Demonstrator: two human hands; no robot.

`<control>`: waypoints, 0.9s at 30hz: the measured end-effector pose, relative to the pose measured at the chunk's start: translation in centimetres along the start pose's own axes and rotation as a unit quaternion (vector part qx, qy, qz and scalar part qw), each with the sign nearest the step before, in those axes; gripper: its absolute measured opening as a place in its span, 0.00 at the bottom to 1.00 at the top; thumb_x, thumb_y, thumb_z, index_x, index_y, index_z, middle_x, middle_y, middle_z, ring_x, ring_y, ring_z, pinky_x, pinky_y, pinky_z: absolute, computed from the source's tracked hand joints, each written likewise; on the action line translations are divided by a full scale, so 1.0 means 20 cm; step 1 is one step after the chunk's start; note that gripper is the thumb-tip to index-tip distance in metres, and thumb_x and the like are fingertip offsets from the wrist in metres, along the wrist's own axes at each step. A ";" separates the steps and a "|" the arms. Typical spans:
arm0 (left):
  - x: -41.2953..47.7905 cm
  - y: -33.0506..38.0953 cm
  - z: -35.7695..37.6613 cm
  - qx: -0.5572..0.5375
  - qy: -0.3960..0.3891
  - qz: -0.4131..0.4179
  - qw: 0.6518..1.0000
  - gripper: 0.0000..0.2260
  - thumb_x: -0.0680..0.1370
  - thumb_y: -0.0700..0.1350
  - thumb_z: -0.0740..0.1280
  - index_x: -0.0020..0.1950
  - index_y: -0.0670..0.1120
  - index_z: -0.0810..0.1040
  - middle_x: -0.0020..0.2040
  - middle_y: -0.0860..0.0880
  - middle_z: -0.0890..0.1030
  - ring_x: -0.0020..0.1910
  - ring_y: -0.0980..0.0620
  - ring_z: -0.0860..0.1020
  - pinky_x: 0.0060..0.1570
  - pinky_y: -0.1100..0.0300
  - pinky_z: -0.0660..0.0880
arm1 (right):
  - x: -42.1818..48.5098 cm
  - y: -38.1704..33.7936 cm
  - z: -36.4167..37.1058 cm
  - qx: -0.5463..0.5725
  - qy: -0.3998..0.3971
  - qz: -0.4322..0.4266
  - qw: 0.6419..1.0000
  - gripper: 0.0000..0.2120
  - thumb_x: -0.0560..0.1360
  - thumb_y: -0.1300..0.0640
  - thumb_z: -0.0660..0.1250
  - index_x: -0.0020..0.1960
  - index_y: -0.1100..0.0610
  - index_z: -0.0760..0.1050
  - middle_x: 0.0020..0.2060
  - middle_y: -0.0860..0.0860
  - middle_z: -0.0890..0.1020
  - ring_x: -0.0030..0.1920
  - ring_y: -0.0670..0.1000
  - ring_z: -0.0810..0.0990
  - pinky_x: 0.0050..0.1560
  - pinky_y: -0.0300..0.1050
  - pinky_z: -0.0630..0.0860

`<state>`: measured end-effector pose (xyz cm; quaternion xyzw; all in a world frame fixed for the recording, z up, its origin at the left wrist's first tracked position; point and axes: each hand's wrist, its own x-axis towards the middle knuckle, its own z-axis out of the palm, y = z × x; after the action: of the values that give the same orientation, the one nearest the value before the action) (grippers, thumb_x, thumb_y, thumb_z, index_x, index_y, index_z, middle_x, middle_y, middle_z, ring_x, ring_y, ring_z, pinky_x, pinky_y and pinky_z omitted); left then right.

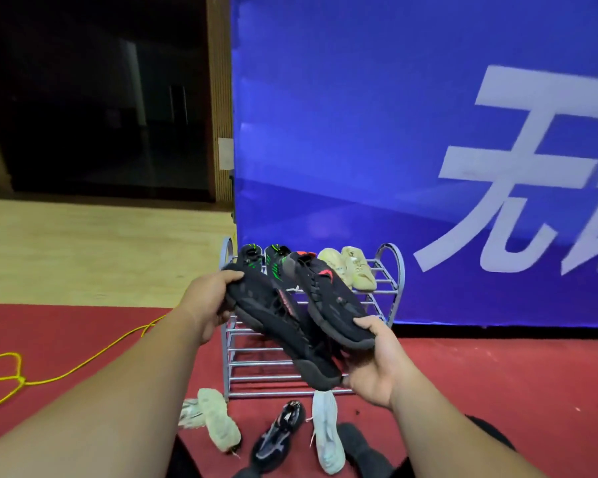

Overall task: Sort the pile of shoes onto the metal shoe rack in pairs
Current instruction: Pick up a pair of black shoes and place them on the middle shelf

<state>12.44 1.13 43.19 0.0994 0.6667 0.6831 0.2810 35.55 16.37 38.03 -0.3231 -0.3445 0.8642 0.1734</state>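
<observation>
Item: pair of black red-trimmed sneakers [328, 298], held over metal shoe rack [398, 270]. Left hand [211, 301] grips one shoe's end; right hand [373, 370] clasps the other's. Recommended: set together, toes aligned, on one tier.

Both bare forearms reach forward. Left hand [209, 301], before the left end of the shoe rack [256, 363], curls round a black shoe [273, 322]; right hand [373, 367], before its right half, thumb-pinches a second black shoe [332, 298].
</observation>
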 end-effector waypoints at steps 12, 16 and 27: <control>-0.12 0.13 0.14 -0.167 -0.029 -0.081 0.982 0.15 0.78 0.58 0.71 0.56 0.48 0.82 0.46 0.47 0.87 0.35 0.49 0.85 0.27 0.58 0.79 | -0.28 -0.11 0.03 -0.052 -0.119 0.027 0.991 0.29 0.72 0.51 0.65 0.71 0.60 0.76 0.66 0.62 0.80 0.64 0.64 0.80 0.70 0.65 0.71; -0.16 0.12 0.18 -0.157 -0.059 -0.071 0.983 0.19 0.81 0.58 0.66 0.61 0.44 0.80 0.54 0.46 0.85 0.51 0.47 0.84 0.37 0.54 0.82 | -0.31 -0.14 0.04 -0.068 -0.100 0.013 0.993 0.23 0.74 0.53 0.64 0.66 0.60 0.80 0.61 0.61 0.83 0.54 0.62 0.85 0.54 0.56 0.82; -0.18 -0.28 0.10 0.127 -0.147 -0.252 0.948 0.19 0.82 0.47 0.65 0.70 0.42 0.67 0.58 0.33 0.77 0.47 0.34 0.83 0.39 0.42 0.83 | -0.08 0.09 0.04 -0.119 0.006 0.034 0.992 0.25 0.72 0.56 0.66 0.68 0.62 0.78 0.63 0.64 0.82 0.61 0.65 0.83 0.55 0.66 0.81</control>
<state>17.85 0.66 38.78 0.0625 0.7027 0.4772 0.5240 36.07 13.96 37.93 -0.3582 -0.4327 0.8204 0.1067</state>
